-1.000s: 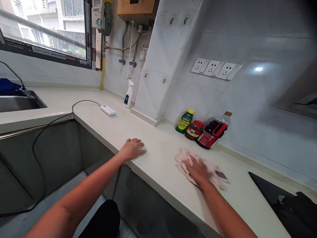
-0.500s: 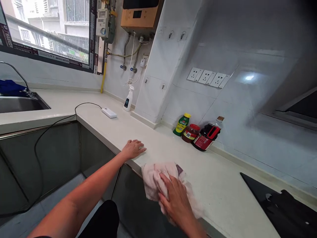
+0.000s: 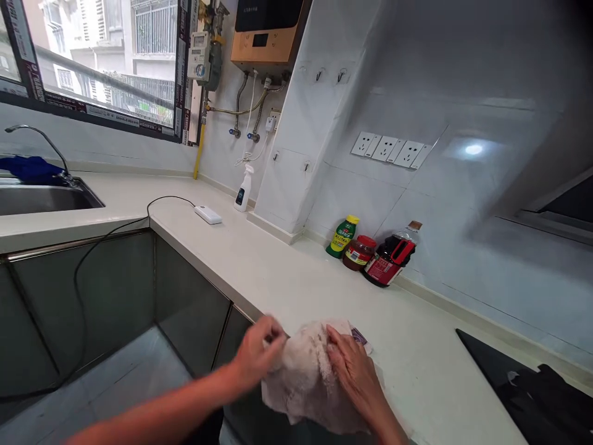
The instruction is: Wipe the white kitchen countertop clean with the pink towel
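The cloth (image 3: 306,377) at six o'clock could slip if the right hand (image 3: 356,372), holding it with loosely bent fingers, slackens; whether the half-curled left hand (image 3: 260,351) grips is unclear.

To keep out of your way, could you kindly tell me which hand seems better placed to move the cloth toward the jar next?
Probably the right hand: it lies on the cloth, nearer the red-lidded jar. The left hand, blurred, is at the cloth's left edge.

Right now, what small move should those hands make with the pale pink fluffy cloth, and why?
Perhaps fold the cloth: it droops past the edge of the smooth white counter, the right hand on it, the left hand at its side.
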Demonstrator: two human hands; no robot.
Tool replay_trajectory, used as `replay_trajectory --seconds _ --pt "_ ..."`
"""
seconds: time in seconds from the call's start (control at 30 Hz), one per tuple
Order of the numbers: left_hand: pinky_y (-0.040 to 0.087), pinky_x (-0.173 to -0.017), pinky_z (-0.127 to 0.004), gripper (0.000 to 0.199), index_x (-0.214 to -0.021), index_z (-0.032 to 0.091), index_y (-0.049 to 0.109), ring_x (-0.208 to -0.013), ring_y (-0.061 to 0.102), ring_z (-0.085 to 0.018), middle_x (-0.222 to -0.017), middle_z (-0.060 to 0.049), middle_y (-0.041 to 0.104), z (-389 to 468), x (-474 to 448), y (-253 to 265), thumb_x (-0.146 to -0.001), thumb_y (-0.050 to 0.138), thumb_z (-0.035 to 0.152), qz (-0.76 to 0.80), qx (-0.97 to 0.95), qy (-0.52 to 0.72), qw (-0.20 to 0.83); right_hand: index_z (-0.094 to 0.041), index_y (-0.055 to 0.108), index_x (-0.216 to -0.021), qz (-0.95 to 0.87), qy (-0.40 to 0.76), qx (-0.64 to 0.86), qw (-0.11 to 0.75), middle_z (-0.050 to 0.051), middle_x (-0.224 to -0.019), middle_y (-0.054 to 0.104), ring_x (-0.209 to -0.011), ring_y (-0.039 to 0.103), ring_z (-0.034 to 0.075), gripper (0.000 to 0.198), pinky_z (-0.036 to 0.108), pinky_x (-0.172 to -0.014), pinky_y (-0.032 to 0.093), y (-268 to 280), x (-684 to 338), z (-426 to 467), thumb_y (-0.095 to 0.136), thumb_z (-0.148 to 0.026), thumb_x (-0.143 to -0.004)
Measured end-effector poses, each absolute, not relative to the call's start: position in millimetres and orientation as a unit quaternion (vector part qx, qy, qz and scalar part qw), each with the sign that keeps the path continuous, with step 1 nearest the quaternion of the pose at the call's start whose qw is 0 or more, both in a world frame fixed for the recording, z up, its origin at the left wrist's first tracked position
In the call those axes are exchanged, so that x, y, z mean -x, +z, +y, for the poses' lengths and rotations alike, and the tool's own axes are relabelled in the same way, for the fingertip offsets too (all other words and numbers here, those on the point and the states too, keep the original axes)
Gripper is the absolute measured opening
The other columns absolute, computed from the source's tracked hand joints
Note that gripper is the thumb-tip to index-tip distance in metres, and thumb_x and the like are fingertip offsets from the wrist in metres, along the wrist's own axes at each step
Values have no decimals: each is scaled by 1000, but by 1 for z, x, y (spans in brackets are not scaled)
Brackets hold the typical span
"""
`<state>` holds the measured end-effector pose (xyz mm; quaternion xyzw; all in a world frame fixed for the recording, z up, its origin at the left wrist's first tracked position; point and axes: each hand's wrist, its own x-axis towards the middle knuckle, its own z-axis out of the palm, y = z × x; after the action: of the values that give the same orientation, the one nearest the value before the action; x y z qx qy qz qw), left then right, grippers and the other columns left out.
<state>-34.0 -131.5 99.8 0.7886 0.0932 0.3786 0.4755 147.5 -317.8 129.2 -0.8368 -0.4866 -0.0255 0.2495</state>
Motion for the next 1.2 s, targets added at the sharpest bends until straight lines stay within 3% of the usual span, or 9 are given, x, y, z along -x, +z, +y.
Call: replay_trajectory --seconds 0.1,0.2,0.37,0.47,0.57,0.77,0.93,1.07,1.2 --pt "44 -67 -30 27 -84 22 51 -69 52 -14 -74 1 55 -188 46 35 -86 61 46 104 -704 187 677 -34 60 -138 -491 -56 850 180 10 -120 59 -109 54 32 57 53 -94 46 127 -157 -309 25 -59 -101" --pt "40 -62 -26 51 -100 22 48 -68 52 -13 -75 5 54 -204 39 -15 -70 78 52 220 -620 83 749 -28 59 -139 -461 -99 861 191 12 -124 54 -116 52 33 55 54 -98 46 122 -162 -303 35 -58 -99" --pt "47 -85 -37 89 -130 28 44 -106 61 -25 -119 -8 63 -187 22 -32 -61 84 68 296 -463 92 830 -27 57 -139 -376 -146 898 174 15 -149 40 -135 38 40 53 68 -104 39 115 -160 -300 44 -58 -99" --pt "42 -103 -48 103 -141 33 40 -138 46 -32 -154 -13 45 -188 15 -22 -59 81 79 245 -374 87 890 -26 60 -136 -380 -123 905 146 15 -142 47 -133 40 41 48 69 -104 38 116 -159 -299 48 -56 -100" --pt "29 -116 -52 112 -143 38 42 -153 23 -32 -168 -6 28 -198 6 -13 -49 82 84 191 -339 96 916 -21 61 -135 -423 -133 884 148 17 -134 50 -126 45 40 46 62 -101 43 120 -156 -298 49 -49 -101" --pt "33 -115 -48 100 -137 28 59 -146 39 -35 -148 -10 56 -210 0 5 -57 78 85 65 -307 93 945 -20 61 -128 -538 -115 792 265 11 -115 52 -109 53 30 35 47 -94 48 124 -117 -292 43 -34 -101" --pt "38 -112 -49 94 -136 25 64 -139 47 -38 -142 -13 61 -200 31 26 -62 78 81 -5 -327 93 940 -30 61 -125 -587 -18 707 393 3 -105 51 -89 58 18 41 30 -74 51 130 -72 -289 44 -15 -91" --pt "36 -115 -48 83 -129 22 69 -139 48 -37 -130 -13 68 -187 58 58 -64 83 72 -36 -385 152 909 -35 58 -132 -588 -30 681 436 3 -111 48 -92 59 16 39 24 -71 52 156 -59 -296 48 -22 -96" --pt "41 -110 -49 75 -126 22 70 -137 51 -38 -123 -10 71 -179 62 99 -66 87 62 -80 -423 136 892 -30 57 -138 -548 -200 705 404 7 -116 49 -98 57 21 40 33 -77 54 191 -64 -298 50 -48 -103"
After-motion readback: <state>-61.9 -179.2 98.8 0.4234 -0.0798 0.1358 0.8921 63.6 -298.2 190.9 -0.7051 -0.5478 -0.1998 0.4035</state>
